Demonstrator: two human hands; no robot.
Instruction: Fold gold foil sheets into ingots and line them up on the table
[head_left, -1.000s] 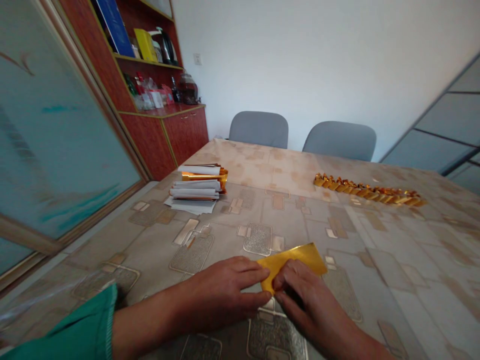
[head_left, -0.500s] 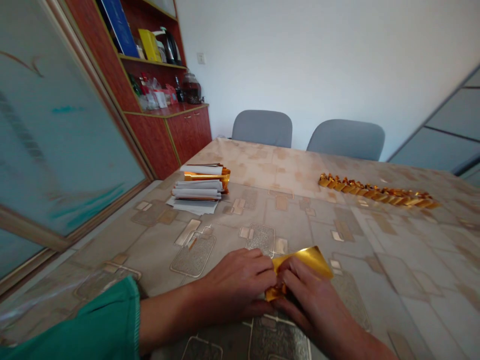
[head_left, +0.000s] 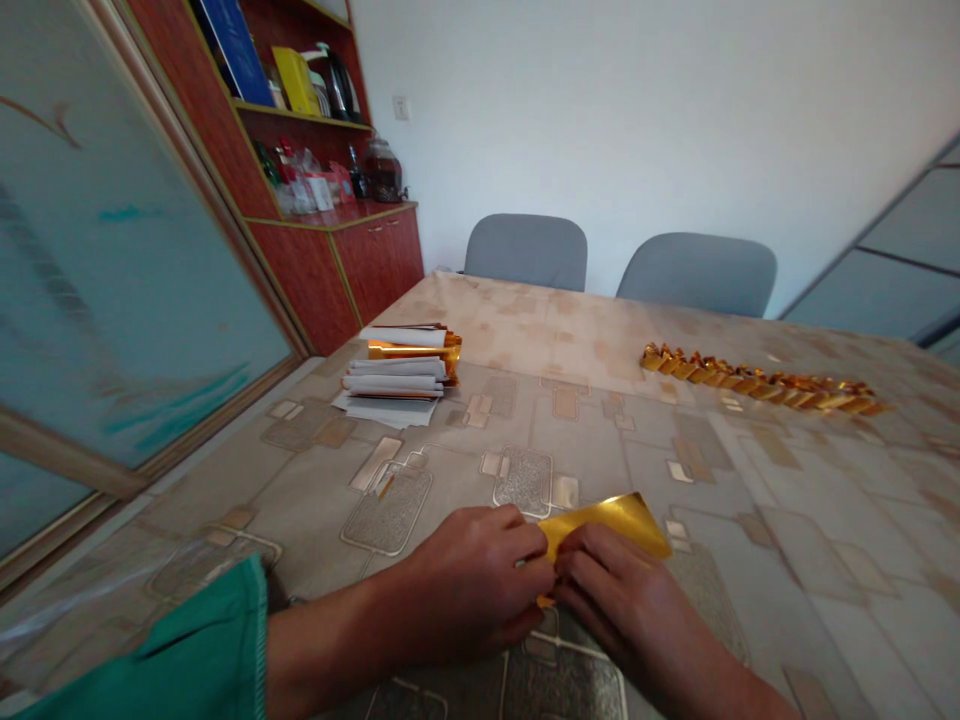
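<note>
A shiny sheet of gold foil paper [head_left: 619,517] is held low over the near part of the table. My left hand [head_left: 484,575] pinches its left end with curled fingers. Close beside it, my right hand [head_left: 619,580] grips the same sheet, its fingertips almost meeting those of the left. The gold paper's wider end sticks out behind and to the right of my right hand. Most of the part between the fingertips is hidden; a small gold bit shows below them.
A stack of folded white and gold papers [head_left: 397,385] lies at the table's left. Farther right stretches a row of folded gold pieces [head_left: 765,380]. Two grey chairs [head_left: 526,250] stand behind the patterned tablecloth [head_left: 465,470]. A red cabinet [head_left: 375,265] is at back left.
My fingers have closed in tighter at the gold paper's left end, and less gold shows between and below them. The stack and the row have stayed in place.
</note>
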